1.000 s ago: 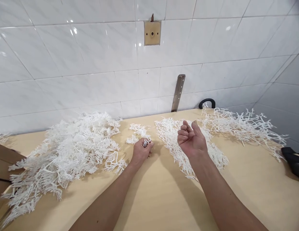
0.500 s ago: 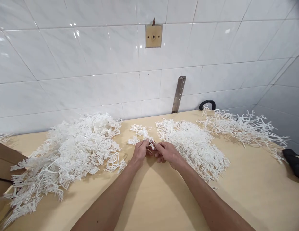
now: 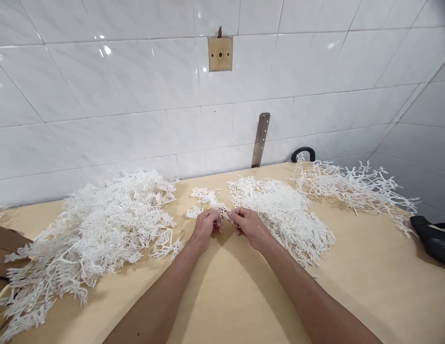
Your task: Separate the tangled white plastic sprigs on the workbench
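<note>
Fingers of the left hand (image 3: 205, 228) pinch a small white twig (image 3: 224, 209). Fingers of the right hand (image 3: 249, 227) pinch the same twig from the other side, so it sits right between the two sets of fingers. The fingers hide part of it. Both hands are low over the bench (image 3: 222, 301), and I cannot tell if they touch it.

Just past the left fingers lie some little white bits (image 3: 204, 195). Off to the left of the fingers is a big, fluffy heap (image 3: 111, 229) of white twigs. To the right of the fingers, near the right hand, is a flatter pile (image 3: 283, 210) of thin white sticks. Farther right is a loose tangle (image 3: 351, 186) of forked white stems, with a black loop (image 3: 304, 153) at its back. Far right of the fingers sits a black thing (image 3: 432, 241). Well past the fingers is a shiny tiled wall (image 3: 165, 76), with a metal strip (image 3: 260, 140) standing against it and a yellow plate (image 3: 220, 59) higher up.
</note>
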